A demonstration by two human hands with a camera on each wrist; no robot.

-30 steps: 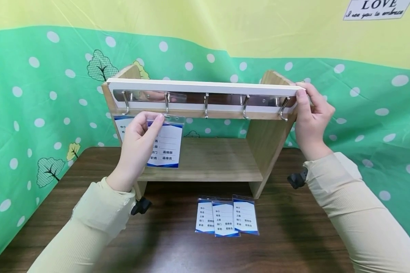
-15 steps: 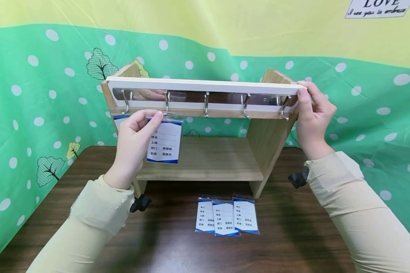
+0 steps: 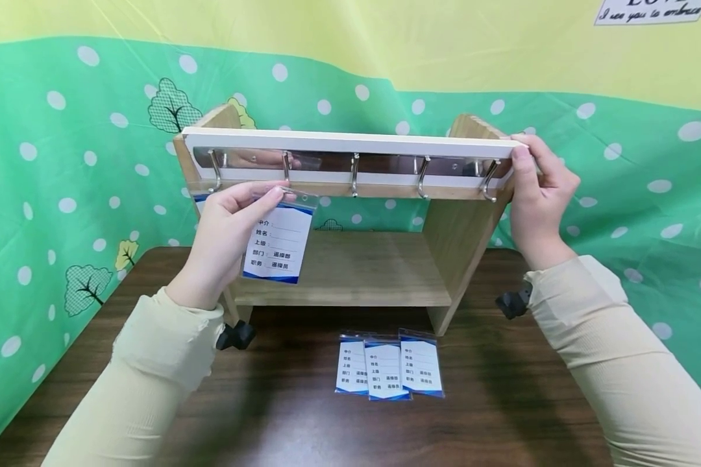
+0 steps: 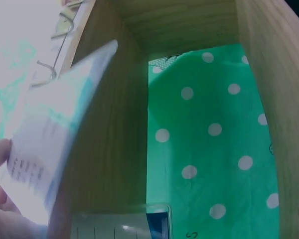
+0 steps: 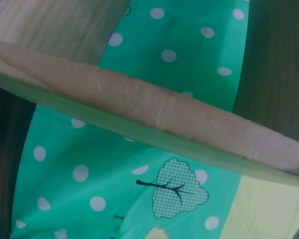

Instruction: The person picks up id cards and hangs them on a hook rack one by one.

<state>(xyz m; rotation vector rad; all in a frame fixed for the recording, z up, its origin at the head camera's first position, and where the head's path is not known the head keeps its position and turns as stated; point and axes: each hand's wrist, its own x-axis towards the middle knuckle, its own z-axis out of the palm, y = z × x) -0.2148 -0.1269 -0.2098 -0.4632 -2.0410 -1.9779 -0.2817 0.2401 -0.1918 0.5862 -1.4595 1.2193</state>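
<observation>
Badge card (image 3: pixel 277 246) hangs pinched in my left hand (image 3: pixel 219 233) just below the second hook (image 3: pixel 286 166) from the left, as my right hand (image 3: pixel 542 198) grips the white rail (image 3: pixel 350 140) at its right end.

Pinched white badge (image 3: pixel 280 245), blue-edged, tilts slightly at nine o'clock; white five-hook rail (image 3: pixel 327 161) at twelve; three badges (image 3: pixel 387 371) overlap at six.

The dark table (image 3: pixel 292 428) bears a rack (image 3: pixel 350 266); three overlapping cards (image 3: pixel 387 371) lie between its five and six o'clock.
</observation>
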